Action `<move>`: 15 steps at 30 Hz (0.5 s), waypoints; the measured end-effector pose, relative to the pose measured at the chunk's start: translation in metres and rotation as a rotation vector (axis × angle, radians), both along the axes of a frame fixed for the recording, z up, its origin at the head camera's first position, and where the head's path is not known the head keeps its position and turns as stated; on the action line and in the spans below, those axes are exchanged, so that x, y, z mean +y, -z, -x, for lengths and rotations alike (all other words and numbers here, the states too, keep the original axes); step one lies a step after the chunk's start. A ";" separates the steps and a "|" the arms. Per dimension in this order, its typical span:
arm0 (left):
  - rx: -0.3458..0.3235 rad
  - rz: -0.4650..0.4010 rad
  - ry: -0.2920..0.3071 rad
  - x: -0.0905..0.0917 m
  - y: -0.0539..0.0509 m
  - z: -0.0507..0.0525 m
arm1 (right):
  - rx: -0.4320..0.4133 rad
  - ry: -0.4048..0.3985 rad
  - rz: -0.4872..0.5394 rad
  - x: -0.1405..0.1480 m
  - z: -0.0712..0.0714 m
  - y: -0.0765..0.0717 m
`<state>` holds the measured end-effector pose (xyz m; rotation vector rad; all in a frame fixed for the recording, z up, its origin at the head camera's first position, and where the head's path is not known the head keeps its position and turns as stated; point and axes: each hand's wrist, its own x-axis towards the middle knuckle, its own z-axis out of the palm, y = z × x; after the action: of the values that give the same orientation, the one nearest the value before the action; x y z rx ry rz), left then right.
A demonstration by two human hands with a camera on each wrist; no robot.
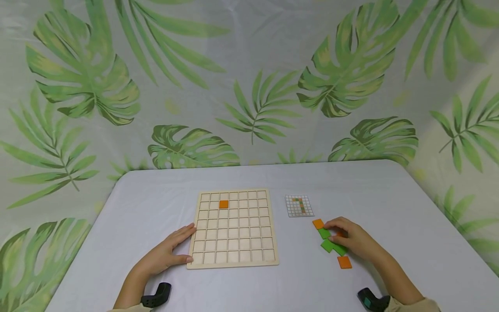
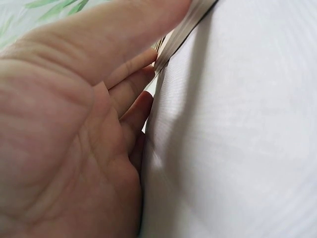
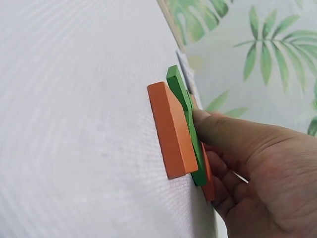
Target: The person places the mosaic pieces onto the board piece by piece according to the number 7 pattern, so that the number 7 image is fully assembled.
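Tiles (image 1: 345,262), orange and green: beneath and beside the right hand (image 1: 358,242); whether it pinches one, we cannot tell. Left hand (image 1: 165,252), thumb spread wide, touches the board (image 1: 234,264) at its right. We judge tile-picking underway; next likely needs a clean lift.

Left sleeve (image 1: 131,309): was pale beige; only a sliver showed. Right sleeve (image 1: 414,305): was the same beige; more cloth showed. Left wrist unit (image 1: 159,296): was black, its casing bent, its end rounded. Right wrist unit (image 1: 375,300): also black and bent; bore a small teal patch (image 1: 367,302).
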<state>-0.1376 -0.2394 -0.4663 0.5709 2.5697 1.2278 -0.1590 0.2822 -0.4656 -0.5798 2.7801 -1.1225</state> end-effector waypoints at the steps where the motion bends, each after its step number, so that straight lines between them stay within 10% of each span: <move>1: 0.001 0.000 0.000 0.000 0.000 0.000 | -0.009 0.000 0.009 0.000 0.000 0.000; 15: 0.003 -0.007 -0.003 -0.001 0.002 0.000 | -0.019 0.035 -0.021 0.000 0.003 -0.002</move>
<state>-0.1376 -0.2402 -0.4685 0.5710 2.5703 1.2378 -0.1620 0.2819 -0.4639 -0.5173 2.7934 -1.0980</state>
